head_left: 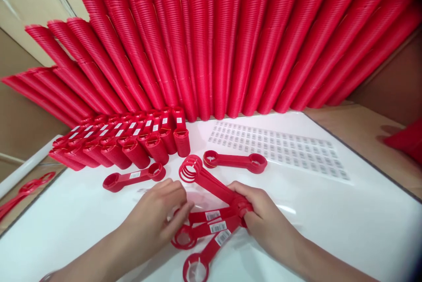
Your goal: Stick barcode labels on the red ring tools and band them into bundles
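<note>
My right hand (pixel 263 216) is closed around one end of a bundle of red plastic strips with ring ends (pixel 216 187), which fan out to the left. Three fanned strips carry white barcode labels (pixel 218 227). My left hand (pixel 160 211) is at the ring end of the uppermost labelled strip, fingers curled and thumb across it; the ring is mostly hidden. Beyond the left hand lies a small labelled stack of the same strips (pixel 133 175). Another red stack (pixel 234 162), with no label visible, lies behind the bundle.
A sheet of barcode stickers (pixel 277 148) lies on the white table (pixel 329 220). Labelled red bundles (pixel 132 154) are packed together at the back left. Tall stacks of red strips (pixel 220 45) form a wall behind. More loose red strips (pixel 24 192) are at the far left.
</note>
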Tool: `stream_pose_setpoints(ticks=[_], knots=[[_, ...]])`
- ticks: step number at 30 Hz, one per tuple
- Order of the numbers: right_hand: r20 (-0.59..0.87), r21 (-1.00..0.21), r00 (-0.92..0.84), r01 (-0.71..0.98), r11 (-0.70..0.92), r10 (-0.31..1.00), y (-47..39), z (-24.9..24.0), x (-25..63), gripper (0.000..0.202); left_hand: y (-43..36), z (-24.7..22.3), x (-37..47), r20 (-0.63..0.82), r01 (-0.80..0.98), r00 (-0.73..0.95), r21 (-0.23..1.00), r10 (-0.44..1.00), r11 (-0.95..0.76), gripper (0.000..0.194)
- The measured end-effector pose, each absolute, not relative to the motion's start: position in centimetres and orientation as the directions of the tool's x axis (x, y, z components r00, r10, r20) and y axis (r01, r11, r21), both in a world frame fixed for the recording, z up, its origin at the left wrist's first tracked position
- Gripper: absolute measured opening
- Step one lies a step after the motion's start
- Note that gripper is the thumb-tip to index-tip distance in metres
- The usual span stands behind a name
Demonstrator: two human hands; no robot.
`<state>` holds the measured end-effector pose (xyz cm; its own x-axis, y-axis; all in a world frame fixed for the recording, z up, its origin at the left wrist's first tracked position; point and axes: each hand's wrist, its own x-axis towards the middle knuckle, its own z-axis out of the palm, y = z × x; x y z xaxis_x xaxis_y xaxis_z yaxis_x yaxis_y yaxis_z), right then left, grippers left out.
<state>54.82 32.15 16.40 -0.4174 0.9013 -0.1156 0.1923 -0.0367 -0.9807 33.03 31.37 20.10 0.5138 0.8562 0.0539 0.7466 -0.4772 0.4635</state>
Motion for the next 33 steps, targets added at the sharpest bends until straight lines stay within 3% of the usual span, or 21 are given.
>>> stream_pose_setpoints(ticks=[2, 5, 13, 17, 21, 24, 27, 30, 33], knots=[[-0.107, -0.976, -0.432, 0.217, -0.012, 0.896, 32.2, 16.4, 54.9, 0.028, 31.9, 20.1, 32.3, -0.012, 0.771, 0.486, 0.476, 0.874, -0.423, 0.031], [-0.106, -0.968, -0.441, 0.249, 0.008, 0.891, 32.3, 16.4, 55.1, 0.031, 32.7, 19.7, 31.1, -0.029, 0.801, 0.431, 0.472, 0.902, -0.368, 0.020], [-0.094, -0.967, -0.434, 0.254, 0.022, 0.896, 31.5, 16.9, 54.4, 0.031, 32.3, 18.1, 31.2, -0.087, 0.797, 0.464, 0.476, 0.882, -0.372, 0.019], [-0.165, -0.960, -0.443, 0.277, -0.040, 0.881, 31.4, 16.6, 53.6, 0.026, 32.3, 18.3, 31.8, -0.065, 0.787, 0.473, 0.480, 0.879, -0.388, 0.017], [-0.209, -0.954, -0.434, 0.287, -0.085, 0.877, 31.7, 16.3, 53.5, 0.023, 32.2, 19.5, 31.8, -0.043, 0.737, 0.454, 0.580, 0.890, -0.348, 0.020], [-0.209, -0.951, -0.428, 0.299, -0.081, 0.879, 31.8, 16.1, 53.6, 0.022, 31.9, 20.6, 32.1, -0.035, 0.632, 0.360, 0.744, 0.932, -0.216, 0.020], [-0.196, -0.954, -0.423, 0.290, -0.073, 0.885, 31.7, 16.1, 53.6, 0.023, 32.0, 21.0, 33.1, -0.115, 0.485, 0.296, 0.873, 0.948, -0.046, 0.025], [-0.198, -0.962, -0.420, 0.257, -0.093, 0.886, 31.7, 16.1, 53.5, 0.025, 32.4, 20.5, 34.4, -0.198, 0.408, 0.300, 0.911, 0.933, 0.062, 0.027], [-0.175, -0.965, -0.414, 0.253, -0.072, 0.893, 31.6, 16.2, 53.6, 0.023, 32.7, 19.7, 35.1, -0.179, 0.362, 0.272, 0.929, 0.945, 0.072, 0.028]])
